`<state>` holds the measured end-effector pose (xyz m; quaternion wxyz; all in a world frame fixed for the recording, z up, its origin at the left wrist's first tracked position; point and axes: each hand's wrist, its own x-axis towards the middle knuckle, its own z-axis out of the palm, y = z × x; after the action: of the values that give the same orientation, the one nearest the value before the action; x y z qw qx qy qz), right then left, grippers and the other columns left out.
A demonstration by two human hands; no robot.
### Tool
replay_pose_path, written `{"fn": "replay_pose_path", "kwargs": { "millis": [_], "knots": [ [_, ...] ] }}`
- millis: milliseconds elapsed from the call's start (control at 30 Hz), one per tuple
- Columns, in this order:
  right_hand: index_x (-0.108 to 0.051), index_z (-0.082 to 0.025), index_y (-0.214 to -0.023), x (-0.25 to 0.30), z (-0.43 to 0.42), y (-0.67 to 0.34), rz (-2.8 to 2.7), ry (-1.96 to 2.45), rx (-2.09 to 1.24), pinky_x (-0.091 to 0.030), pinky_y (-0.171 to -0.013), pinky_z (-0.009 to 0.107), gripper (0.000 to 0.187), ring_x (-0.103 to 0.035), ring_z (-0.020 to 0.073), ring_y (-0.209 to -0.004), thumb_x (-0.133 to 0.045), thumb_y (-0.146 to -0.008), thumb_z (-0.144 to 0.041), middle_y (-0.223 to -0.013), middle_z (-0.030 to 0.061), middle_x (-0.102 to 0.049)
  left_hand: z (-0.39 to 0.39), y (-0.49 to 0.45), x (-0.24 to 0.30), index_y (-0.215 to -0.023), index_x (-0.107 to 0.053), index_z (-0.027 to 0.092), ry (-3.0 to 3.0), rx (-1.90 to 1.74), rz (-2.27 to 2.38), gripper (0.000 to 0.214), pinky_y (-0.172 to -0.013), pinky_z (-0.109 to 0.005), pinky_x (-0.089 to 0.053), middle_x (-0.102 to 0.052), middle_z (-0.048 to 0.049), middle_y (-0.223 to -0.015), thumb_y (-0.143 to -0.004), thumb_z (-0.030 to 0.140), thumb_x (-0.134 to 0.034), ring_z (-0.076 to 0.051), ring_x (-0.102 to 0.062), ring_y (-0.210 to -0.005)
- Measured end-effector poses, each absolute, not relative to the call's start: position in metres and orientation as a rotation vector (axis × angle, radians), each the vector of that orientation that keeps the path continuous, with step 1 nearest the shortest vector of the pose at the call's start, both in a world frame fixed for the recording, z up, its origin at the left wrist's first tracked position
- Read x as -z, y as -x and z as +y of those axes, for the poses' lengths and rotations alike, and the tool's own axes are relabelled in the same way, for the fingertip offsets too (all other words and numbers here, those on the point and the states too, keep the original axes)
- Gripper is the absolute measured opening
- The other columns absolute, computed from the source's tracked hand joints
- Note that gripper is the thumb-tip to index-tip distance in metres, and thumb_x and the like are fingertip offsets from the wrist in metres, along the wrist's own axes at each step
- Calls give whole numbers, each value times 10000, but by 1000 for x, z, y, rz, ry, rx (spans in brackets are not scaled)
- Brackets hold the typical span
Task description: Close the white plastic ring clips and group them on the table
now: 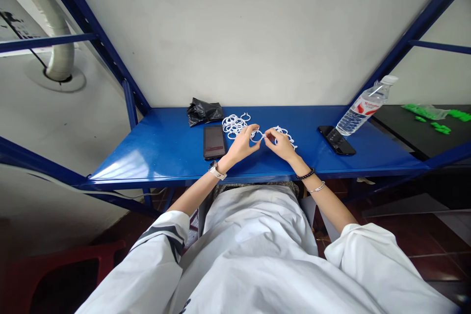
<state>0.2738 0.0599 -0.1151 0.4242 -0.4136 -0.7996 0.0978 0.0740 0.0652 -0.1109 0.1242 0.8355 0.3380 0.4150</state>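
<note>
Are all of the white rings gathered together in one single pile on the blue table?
No, some white rings lie by the left hand and others by the right hand.

White rings (235, 127), one held
One ring (262, 138) between a larger left pile (230, 124) and a partly hidden right pile (289, 136).

the blue tabletop (176, 149) looks like smooth, glossy painted metal; the white rings (232, 126) smooth plastic; the black bag (204, 111) thin, crinkled, shiny plastic; the water bottle (364, 108) clear plastic; the smartphone (336, 140) glossy, glass-like; the white shirt (257, 240) matt cloth; the wall (253, 34) matt
</note>
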Motion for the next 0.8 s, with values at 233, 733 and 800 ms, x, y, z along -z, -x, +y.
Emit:
{"fn": "replay_pose_path", "kwargs": {
  "millis": [233, 733, 800],
  "knots": [
    [-542, -229, -820, 114, 58, -273, -2089, 1056, -295, -448, -645, 295, 120, -572, 172, -636, -525, -911, -305, -718, 6, -603, 66, -74, 112, -1290, -469, 180, -2393, -1256, 946, 441, -838, -323, -584, -624, -138, -1272, -873, 169, -610, -181, -688, -939],
    [-556, -226, -950, 115, 57, -274, -2159, 1117, -348, -447, -639, 308, 127, -617, 197, -652, -559, -898, -342, -739, 18, -647, 68, -75, 114, -1248, -498, 180, -2403, -1305, 753, 429, -967, -367, -592, -563, -126, -1285, -838, 56, -523, -219, -615, -1182],
    [-549, -228, -950, 115, 57, -274, -2151, 1126, -387, -454, -645, 314, 158, -619, 200, -665, -548, -916, -383, -748, 21, -647, 68, -76, 113, -1243, -500, 183, -2417, -1307, 733, 429, -968, -378, -596, -560, -124, -1283, -835, 47, -517, -215, -618, -1170]
  ]
}}
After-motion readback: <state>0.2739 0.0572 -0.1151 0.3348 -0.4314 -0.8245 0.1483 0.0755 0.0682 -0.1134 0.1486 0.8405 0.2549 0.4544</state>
